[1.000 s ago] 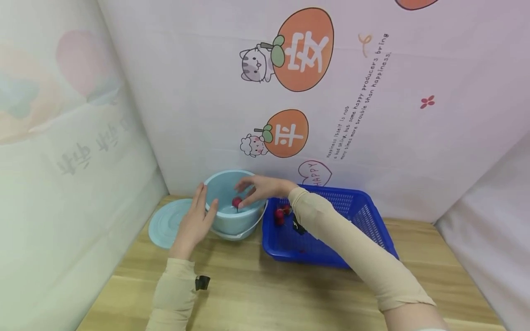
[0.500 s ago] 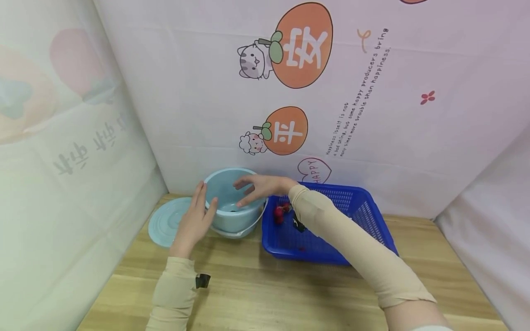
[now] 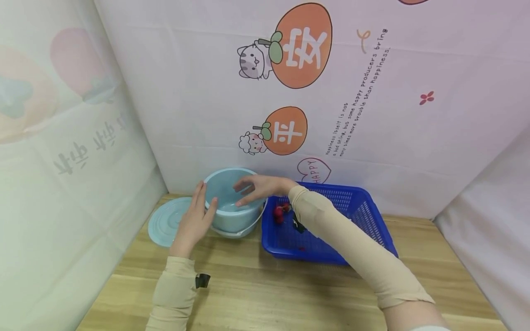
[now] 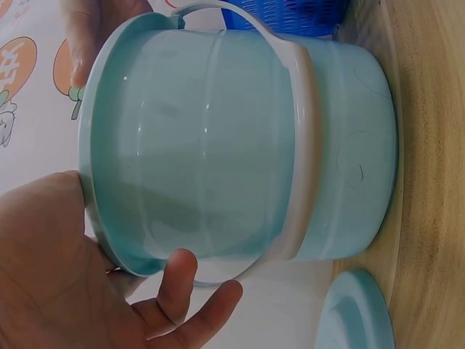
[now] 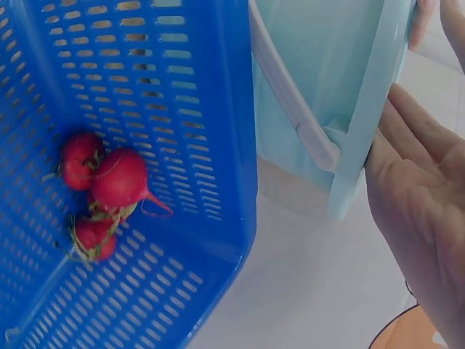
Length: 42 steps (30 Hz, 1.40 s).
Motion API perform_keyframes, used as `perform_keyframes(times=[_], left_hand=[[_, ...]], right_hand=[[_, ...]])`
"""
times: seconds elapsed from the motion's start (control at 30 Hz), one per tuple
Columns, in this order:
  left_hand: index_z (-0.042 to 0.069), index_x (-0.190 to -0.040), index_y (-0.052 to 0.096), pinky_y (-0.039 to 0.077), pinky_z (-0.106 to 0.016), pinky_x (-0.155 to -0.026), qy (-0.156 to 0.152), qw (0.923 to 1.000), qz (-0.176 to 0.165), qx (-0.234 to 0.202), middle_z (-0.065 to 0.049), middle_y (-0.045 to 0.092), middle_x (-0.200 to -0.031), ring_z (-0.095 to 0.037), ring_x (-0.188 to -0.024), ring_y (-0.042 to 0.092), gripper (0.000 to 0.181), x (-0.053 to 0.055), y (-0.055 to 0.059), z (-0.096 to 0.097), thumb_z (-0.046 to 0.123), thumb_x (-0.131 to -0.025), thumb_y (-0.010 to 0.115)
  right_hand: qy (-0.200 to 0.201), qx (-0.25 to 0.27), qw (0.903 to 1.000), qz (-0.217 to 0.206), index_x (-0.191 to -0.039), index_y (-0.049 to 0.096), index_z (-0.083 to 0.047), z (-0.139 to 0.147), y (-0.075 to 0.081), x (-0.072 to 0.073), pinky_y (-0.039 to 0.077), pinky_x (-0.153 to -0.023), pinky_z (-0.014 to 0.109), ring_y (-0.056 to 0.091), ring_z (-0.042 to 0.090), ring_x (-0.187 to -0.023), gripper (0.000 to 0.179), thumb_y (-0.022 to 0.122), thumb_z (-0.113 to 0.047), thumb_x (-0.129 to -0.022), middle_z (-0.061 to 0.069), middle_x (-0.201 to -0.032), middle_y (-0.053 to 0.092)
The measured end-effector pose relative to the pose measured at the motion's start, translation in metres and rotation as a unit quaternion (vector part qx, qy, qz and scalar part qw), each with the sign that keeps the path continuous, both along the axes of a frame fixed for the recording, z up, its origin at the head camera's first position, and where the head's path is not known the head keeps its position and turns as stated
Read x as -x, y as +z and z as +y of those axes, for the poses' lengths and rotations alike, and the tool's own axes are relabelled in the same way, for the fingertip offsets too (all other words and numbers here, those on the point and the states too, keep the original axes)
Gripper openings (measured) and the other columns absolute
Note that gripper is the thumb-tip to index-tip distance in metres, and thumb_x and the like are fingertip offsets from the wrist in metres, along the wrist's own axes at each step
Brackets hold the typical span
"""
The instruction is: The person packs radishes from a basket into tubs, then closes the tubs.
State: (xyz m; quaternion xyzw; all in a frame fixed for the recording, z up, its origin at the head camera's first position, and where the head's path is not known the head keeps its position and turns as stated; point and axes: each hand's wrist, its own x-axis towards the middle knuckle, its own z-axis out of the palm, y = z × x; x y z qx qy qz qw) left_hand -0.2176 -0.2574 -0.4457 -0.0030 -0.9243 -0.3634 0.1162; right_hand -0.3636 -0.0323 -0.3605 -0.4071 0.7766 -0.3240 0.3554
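Observation:
In the head view my left hand (image 3: 195, 224) rests against the left rim of a light-blue bucket (image 3: 233, 222), its fingers extended and thumb apart. The left wrist view shows that palm at the rim of the upright bucket. My right hand (image 3: 265, 187) hovers over the bucket's right side with parted fingers and nothing between them; its wrist side lies by the rim in the right wrist view. The bucket's bottom is mostly hidden. Red radishes (image 5: 120, 178) with thin roots lie in one corner of a blue slotted basket (image 5: 240, 145).
A round light-blue lid (image 3: 163, 225) lies left of the bucket. The bucket's pale handle (image 4: 305, 138) hangs down at its front. Close on the right stands the basket. A printed white cloth (image 3: 198, 92) rises behind, and the wooden table (image 3: 256, 294) extends in front.
One second ago a radish was at my right fingertips inside the bucket; it has left them and dropped out of sight. Both hands have stayed nearly in place.

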Motion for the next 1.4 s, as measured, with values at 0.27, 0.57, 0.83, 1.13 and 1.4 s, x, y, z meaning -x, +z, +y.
perform_keyframes(times=[0.27,0.57,0.83,1.13,1.4], left_hand=[[0.007,-0.171,0.006,0.035,-0.077,-0.110,0.000,1.0000,0.002,0.002,-0.009,-0.001,-0.178,-0.051,-0.148,0.037,0.077,-0.002,0.001,0.002,0.055,-0.114,0.028],[0.005,-0.170,0.008,0.039,-0.076,-0.108,0.006,0.9999,0.008,0.002,-0.010,0.001,-0.178,-0.050,-0.139,0.050,0.076,0.000,0.003,0.006,0.053,-0.114,0.028],[0.003,-0.170,0.010,0.040,-0.070,-0.111,0.002,0.9998,0.022,0.001,-0.011,0.003,-0.178,-0.049,-0.138,0.050,0.076,0.002,0.001,0.009,0.052,-0.115,0.029],[0.003,-0.169,0.010,0.037,-0.070,-0.113,0.003,0.9998,0.018,0.007,-0.012,0.004,-0.178,-0.050,-0.143,0.045,0.075,-0.007,-0.003,0.006,0.051,-0.115,0.029],[0.004,-0.170,0.006,0.028,-0.070,-0.119,0.008,0.9999,0.012,0.005,-0.013,0.001,-0.178,-0.049,-0.156,0.020,0.075,-0.004,-0.002,0.010,0.051,-0.115,0.027]], right_hand=[[-0.009,0.037,0.9992,0.005,-0.151,0.055,-0.006,0.004,-0.008,0.001,0.048,-0.112,0.034,0.055,0.028,-0.141,0.061,0.078,-0.028,-0.099,0.015,-0.155,0.054],[-0.031,0.133,0.9906,0.002,-0.140,0.065,-0.002,0.018,-0.021,0.009,0.051,-0.109,0.036,0.066,0.019,-0.127,0.043,0.074,-0.018,-0.101,0.012,-0.139,0.068],[-0.066,0.230,0.9698,-0.048,-0.135,0.070,-0.006,0.030,-0.036,0.009,0.049,-0.112,0.040,0.059,0.038,-0.135,0.032,0.070,-0.016,-0.104,0.012,-0.133,0.072],[-0.069,0.284,0.9556,-0.038,-0.132,0.072,-0.008,0.032,-0.051,-0.003,0.052,-0.110,0.042,0.067,0.027,-0.126,0.029,0.070,-0.015,-0.104,0.010,-0.130,0.074],[-0.051,0.275,0.9597,-0.025,-0.132,0.072,-0.011,0.036,-0.050,0.002,0.052,-0.109,0.040,0.067,0.027,-0.126,0.030,0.071,-0.021,-0.104,0.009,-0.130,0.074]])
